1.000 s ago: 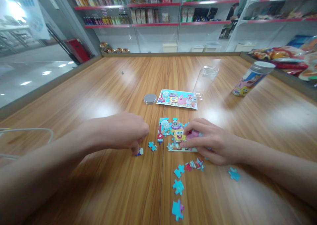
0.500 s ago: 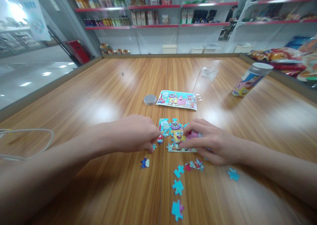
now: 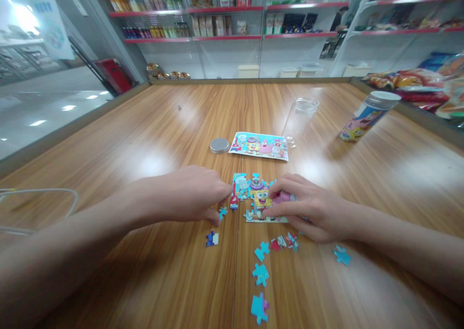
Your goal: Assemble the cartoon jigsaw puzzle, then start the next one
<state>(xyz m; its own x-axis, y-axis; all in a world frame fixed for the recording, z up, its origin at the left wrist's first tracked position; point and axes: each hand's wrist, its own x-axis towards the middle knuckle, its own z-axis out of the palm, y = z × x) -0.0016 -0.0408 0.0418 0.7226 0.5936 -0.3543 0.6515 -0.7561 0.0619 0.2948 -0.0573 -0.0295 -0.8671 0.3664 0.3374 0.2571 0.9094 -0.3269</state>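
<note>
The partly joined cartoon jigsaw puzzle (image 3: pixel 260 198) lies flat on the table, with gaps along its upper and left edges. My right hand (image 3: pixel 308 206) rests over its right half, fingers apart and bent on the pieces, hiding part of the picture. My left hand (image 3: pixel 199 193) is at the puzzle's left side, thumb and forefinger apart, the forefinger touching or almost touching a red edge piece (image 3: pixel 234 202). Near the left thumb lies a small blue piece (image 3: pixel 222 213). A dark blue and white piece (image 3: pixel 211 238) sits just below. Loose blue pieces (image 3: pixel 260 274) form a line nearer me.
Behind the puzzle lie a picture card (image 3: pixel 259 146) and a round silver lid (image 3: pixel 219 146). A clear jar (image 3: pixel 300 119) and a printed canister (image 3: pixel 368 116) stand to the right. One blue piece (image 3: pixel 341 255) is below my right wrist; a white cable (image 3: pixel 72 196) lies at left.
My left hand has drawn back slightly to the left from the puzzle's edge, showing more of the red piece and the small blue piece. My right hand has stayed in place.
</note>
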